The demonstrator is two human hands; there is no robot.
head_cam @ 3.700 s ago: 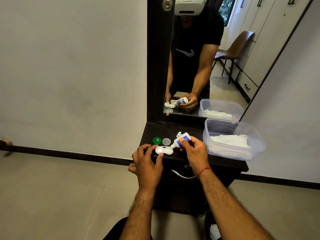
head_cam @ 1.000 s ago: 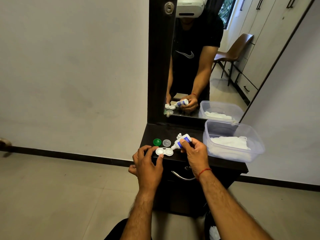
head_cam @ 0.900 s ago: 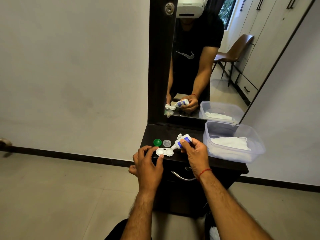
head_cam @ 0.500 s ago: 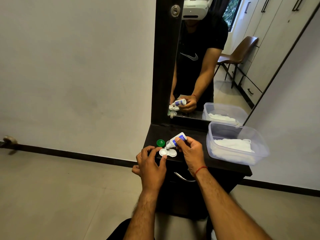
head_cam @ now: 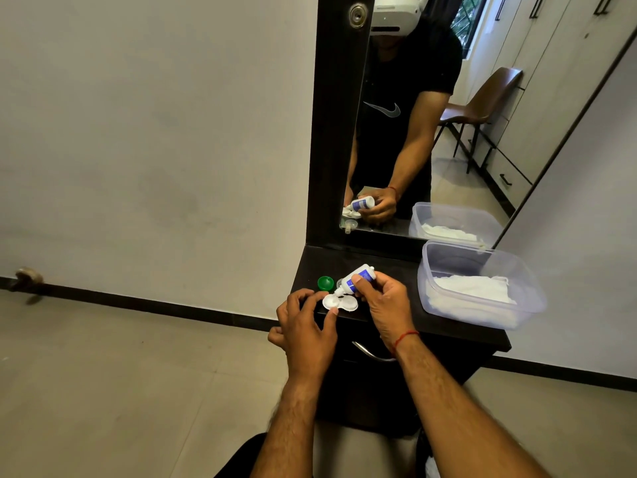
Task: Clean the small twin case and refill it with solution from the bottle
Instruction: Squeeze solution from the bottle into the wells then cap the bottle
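Clear plastic tub (head_cam: 524, 288) on the dark surface (head_cam: 396, 267) — white cloths (head_cam: 472, 288) inside, tall mirror (head_cam: 413, 132) behind, brown chair (head_cam: 482, 101) reflected, metal drawer handle (head_cam: 370, 353) below, tiled floor (head_cam: 120, 391).

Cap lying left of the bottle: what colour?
The cap is green, seen best in the head view.

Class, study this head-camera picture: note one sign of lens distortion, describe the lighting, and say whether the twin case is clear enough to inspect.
Head view throughout: wide-angle bending tilts the mirror frame and slopes the skirting board; light is soft, without glare; the white twin case stands out on the dark cabinet top, yet is too small to judge its fill.
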